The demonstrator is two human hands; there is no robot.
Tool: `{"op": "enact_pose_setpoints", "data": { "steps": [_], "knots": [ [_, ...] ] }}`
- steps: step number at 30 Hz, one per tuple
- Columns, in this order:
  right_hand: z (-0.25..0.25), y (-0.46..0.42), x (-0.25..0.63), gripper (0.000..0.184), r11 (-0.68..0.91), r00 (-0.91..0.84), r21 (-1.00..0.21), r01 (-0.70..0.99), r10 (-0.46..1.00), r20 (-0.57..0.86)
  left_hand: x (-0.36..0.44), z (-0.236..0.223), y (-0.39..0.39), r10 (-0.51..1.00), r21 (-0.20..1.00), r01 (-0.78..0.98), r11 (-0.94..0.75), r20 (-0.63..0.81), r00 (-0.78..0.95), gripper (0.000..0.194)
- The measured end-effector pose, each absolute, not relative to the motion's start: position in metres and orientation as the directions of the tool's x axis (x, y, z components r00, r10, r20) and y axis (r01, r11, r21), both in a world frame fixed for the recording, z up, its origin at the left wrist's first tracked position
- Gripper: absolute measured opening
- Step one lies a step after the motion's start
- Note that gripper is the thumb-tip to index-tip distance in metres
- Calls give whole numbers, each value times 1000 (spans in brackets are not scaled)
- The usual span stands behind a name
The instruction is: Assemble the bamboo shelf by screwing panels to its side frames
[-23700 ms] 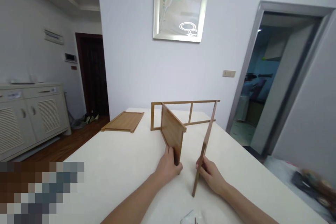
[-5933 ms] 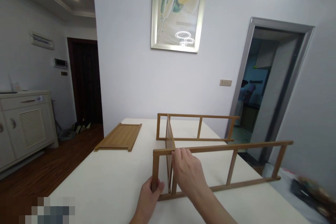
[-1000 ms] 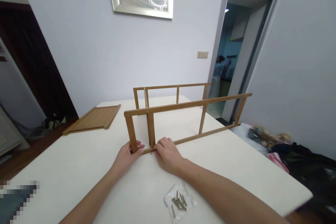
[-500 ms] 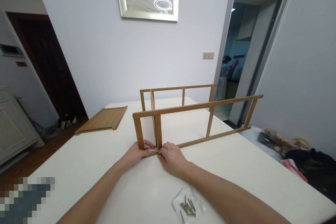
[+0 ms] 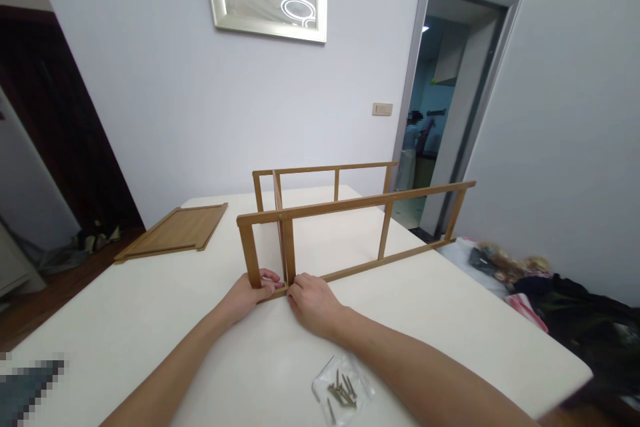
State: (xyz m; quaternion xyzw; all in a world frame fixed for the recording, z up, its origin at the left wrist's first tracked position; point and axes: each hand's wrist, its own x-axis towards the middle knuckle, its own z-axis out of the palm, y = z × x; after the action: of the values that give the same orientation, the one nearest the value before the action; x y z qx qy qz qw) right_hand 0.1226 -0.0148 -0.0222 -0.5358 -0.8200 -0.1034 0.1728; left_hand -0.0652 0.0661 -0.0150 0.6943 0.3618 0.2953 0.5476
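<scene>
On the table stands a wooden shelf frame (image 5: 350, 203), lying on its side, with two ladder-like sides joined by a panel (image 5: 278, 213) near its left end. My left hand (image 5: 245, 297) grips the lower rail by the end post, thumb in front and fingers behind. Close beside it, my right hand (image 5: 315, 303) is closed against the rail at the foot of the panel; whatever its fingertips pinch is hidden. Nearer to me lies a clear plastic bag (image 5: 367, 390) with several screws (image 5: 343, 392) and what looks like a hex key along its edge.
A flat wooden panel (image 5: 175, 230) lies at the table's left side. Clothes (image 5: 560, 307) are heaped beyond the right edge of the white table (image 5: 425, 320). A pixelated dark object is at lower left. Through the doorway (image 5: 425, 100), a person stands in another room.
My view has turned slightly to the right, so everything sits further left in the picture. Both hands keep their places on the frame.
</scene>
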Motion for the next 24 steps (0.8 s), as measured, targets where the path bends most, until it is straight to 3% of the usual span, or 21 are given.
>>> {"op": "enact_pose_setpoints", "data": {
  "steps": [18, 24],
  "knots": [
    [-14, -16, 125, 14, 366, -289, -172, 915, 889, 354, -65, -13, 67, 819, 968, 161, -193, 69, 569, 22],
    [-15, -16, 127, 23, 476, -407, -105, 873, 831, 379, -64, -11, 65, 817, 973, 144, -179, 65, 573, 22]
  ]
}}
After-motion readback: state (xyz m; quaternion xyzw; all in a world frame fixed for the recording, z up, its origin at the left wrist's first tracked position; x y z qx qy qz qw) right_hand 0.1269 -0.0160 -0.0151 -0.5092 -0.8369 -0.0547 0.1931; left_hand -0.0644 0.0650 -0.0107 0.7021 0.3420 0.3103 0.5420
